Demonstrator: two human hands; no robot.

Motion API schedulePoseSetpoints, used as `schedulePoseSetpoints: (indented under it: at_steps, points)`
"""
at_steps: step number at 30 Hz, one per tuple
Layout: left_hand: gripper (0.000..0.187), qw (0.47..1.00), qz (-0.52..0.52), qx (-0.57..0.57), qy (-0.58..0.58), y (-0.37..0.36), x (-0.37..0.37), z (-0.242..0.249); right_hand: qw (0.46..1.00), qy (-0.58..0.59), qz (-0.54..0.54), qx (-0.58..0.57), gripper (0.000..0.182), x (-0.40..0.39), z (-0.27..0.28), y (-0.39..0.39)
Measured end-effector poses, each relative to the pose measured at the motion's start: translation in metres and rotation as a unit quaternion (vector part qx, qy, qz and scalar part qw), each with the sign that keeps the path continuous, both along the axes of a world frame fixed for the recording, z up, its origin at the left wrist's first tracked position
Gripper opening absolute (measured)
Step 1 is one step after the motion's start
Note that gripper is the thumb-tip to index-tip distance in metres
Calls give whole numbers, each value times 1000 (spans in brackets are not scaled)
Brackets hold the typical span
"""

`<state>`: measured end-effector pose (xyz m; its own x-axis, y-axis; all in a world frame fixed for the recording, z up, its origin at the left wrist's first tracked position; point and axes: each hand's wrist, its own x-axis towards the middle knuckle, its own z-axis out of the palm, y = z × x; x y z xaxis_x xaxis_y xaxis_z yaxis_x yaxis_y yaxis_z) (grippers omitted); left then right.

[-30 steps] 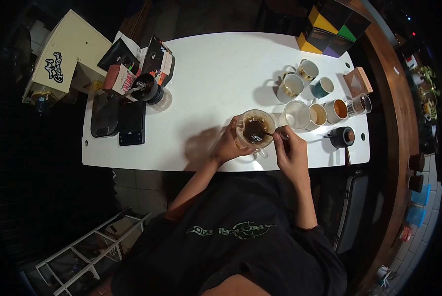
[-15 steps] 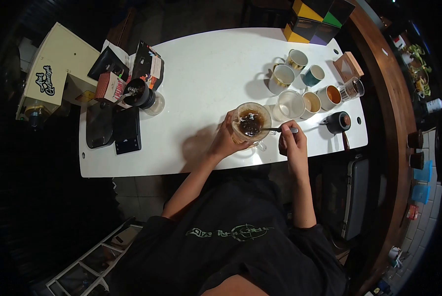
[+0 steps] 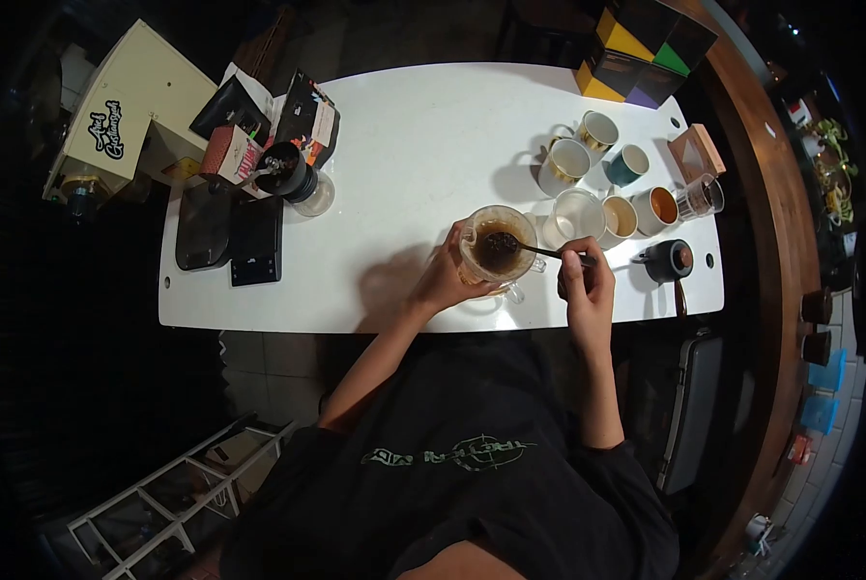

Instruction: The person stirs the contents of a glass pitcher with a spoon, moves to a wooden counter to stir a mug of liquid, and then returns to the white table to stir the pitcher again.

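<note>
In the head view, the left hand (image 3: pixel 443 274) is closed around the left side of the clear coffee dripper (image 3: pixel 512 217). The right hand (image 3: pixel 590 277) pinches the dark spoon (image 3: pixel 541 251), whose far end dips into the dripper, left of that grip. Above the white table (image 3: pixel 414 135), the dripper's round mouth shows murky brown liquid (image 3: pixel 491 254), with pale walls around it.

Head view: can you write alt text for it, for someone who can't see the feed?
A person's left hand holds a clear vessel of brown liquid while the right hand holds a dark spoon whose end is inside it. They are over the near side of a white table, with mugs to the right and a black grinder to the left.
</note>
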<state>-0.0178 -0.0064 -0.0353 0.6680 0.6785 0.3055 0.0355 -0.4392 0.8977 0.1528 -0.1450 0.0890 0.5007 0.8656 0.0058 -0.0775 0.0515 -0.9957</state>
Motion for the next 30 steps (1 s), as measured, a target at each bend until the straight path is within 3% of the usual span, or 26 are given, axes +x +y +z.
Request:
schedulePoseSetpoints:
  at_steps: [2, 8, 23, 27, 29, 30]
  points:
    - [91, 1000, -4, -14, -3, -2, 0, 6, 993, -116, 0, 10, 16, 0, 5, -1]
    - [94, 998, -5, -66, -9, -6, -2, 13, 961, -275, 36, 10, 4, 0, 20, 0]
    - [97, 998, -5, -62, 11, -4, -4, 10, 932, -347, 78, -61, 8, 1, 23, 19]
    - [97, 998, -20, -55, 12, -4, -4, 14, 939, -337, 72, -9, 8, 0, 22, 14]
    - [97, 998, -24, -59, 11, -2, -4, 8, 879, -462, 112, 20, 11, 3, 30, 9]
    - [98, 997, -29, -64, 11, -2, -3, 8, 880, -462, 111, 19, 11, 3, 35, 8]
